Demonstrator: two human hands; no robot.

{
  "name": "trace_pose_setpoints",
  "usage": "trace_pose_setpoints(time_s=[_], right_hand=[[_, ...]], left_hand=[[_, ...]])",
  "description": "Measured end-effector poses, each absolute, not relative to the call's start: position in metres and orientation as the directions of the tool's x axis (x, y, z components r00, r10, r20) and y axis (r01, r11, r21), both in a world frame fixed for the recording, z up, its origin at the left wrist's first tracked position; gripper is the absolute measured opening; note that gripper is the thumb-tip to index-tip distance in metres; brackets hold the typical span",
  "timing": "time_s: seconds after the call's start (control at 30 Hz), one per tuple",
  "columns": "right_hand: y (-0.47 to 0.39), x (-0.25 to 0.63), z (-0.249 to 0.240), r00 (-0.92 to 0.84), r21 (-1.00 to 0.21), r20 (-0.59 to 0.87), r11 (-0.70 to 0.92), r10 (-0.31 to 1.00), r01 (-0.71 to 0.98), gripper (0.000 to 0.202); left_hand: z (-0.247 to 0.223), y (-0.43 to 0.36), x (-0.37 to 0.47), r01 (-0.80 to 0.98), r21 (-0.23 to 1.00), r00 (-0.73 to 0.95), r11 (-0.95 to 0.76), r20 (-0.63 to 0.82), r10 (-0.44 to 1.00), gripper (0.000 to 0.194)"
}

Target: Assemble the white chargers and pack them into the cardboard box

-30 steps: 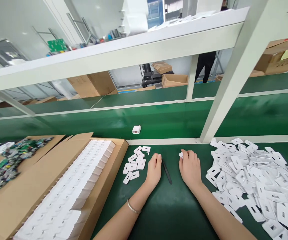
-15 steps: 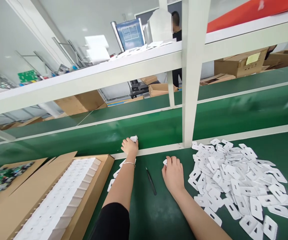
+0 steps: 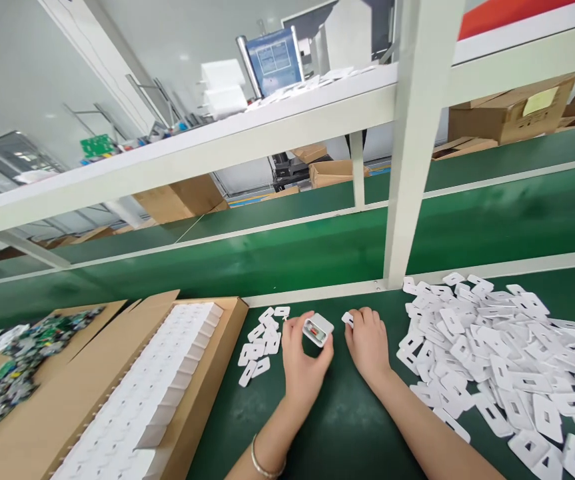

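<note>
I have moved the white housing off the green ledge; my left fingers, part-spread, grip it. My right fingers, nearly closed, hold a white plate. Both parts are in hand.

This looks like a workshop or a factory where things get made. There is a long green table, a big pile of white plastic parts, a heap of green circuit boards and big brown boxes behind.
</note>
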State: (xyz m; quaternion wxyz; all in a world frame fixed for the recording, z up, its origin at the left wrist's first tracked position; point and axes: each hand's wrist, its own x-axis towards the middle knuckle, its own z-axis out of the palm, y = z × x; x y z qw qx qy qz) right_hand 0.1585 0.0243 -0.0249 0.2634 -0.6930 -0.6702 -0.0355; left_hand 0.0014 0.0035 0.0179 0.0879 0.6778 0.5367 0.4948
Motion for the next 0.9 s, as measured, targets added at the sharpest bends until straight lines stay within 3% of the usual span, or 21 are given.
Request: trace_pose_setpoints(time_s=[0.17, 0.3, 0.4, 0.63, 0.9], right_hand=[[0.02, 0.161, -0.016, 0.07, -0.361, 0.444, 0.106, 0.893, 0.927, 0.021], [0.009, 0.158, -0.001, 0.129, -0.555, 0.509, 0.21, 0.851, 0.805, 0.025], [-0.001, 0.152, 0.012, 0.155, -0.653, 0.563, 0.322, 0.812, 0.685, 0.027], [-0.017, 0.143, 0.025, 0.039, -0.601, 0.694, 0.549, 0.718, 0.581, 0.042], [-0.021, 0.142, 0.027, 0.006, -0.54, 0.751, 0.608, 0.661, 0.582, 0.05]], left_hand=[[0.016, -0.015, 0.0, 0.553, 0.62, -0.014, -0.556, 0.674, 0.738, 0.044], [0.01, -0.01, -0.001, 0.431, 0.686, 0.063, -0.586, 0.625, 0.778, 0.044], [0.009, -0.01, -0.002, 0.437, 0.676, 0.095, -0.593, 0.621, 0.778, 0.041], [0.014, -0.006, -0.009, 0.542, 0.663, 0.064, -0.516, 0.579, 0.812, 0.034], [0.009, -0.005, -0.01, 0.454, 0.693, 0.031, -0.56, 0.616, 0.787, 0.032]])
